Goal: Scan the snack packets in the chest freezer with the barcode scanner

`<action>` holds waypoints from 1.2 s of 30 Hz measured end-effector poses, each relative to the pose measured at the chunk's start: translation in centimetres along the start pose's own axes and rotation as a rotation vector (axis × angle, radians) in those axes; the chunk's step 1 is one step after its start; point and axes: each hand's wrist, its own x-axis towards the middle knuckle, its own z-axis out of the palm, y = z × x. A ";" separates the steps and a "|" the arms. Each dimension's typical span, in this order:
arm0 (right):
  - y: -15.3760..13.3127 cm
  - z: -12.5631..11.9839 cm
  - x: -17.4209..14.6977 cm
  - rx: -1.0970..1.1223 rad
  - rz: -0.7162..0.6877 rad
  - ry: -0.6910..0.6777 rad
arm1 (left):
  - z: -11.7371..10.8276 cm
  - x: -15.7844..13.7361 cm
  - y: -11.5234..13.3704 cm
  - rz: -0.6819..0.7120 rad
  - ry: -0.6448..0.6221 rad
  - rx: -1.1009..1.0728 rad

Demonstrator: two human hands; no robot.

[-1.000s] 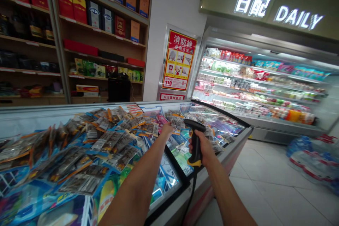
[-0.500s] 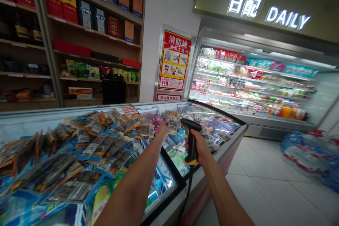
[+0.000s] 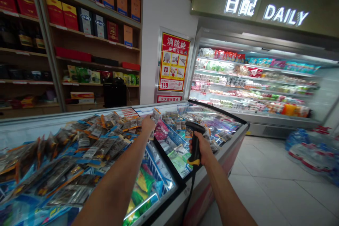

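Note:
My right hand [image 3: 203, 145] is wrapped round the handle of a black and yellow barcode scanner [image 3: 195, 143], whose cable hangs down in front of the freezer. My left hand [image 3: 148, 124] is closed on a small snack packet [image 3: 155, 114] with an orange edge, above the middle of the glass-topped chest freezer [image 3: 169, 160]. Left of that hand lies a heap of similar packets [image 3: 102, 144], dark-filled with blue and orange edges, spread over the freezer top. More packets [image 3: 173, 120] lie to the right, beyond the black divider.
Blue wire baskets [image 3: 156, 167] and coloured bags show inside the freezer. Shelves of boxed goods [image 3: 88, 23] stand at the back left. A lit open fridge [image 3: 254, 88] is at the right, with wrapped water bottles [image 3: 311, 152] on the tiled floor [image 3: 265, 187].
My left hand has moved left, from near the scanner to over the divider, with a packet in its fingers. The scanner in my right hand has shifted slightly right and down in view.

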 end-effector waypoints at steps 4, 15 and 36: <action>0.1 -0.3 0.5 -0.013 0.004 -0.015 | -2.0 0.4 -0.3 -0.001 0.096 0.126; 0.3 -0.5 1.0 0.005 0.012 0.008 | -3.5 0.5 -1.3 -0.108 0.335 0.325; -0.3 -2.9 3.2 -0.023 0.016 0.042 | 11.3 -0.3 1.8 0.456 -0.318 0.379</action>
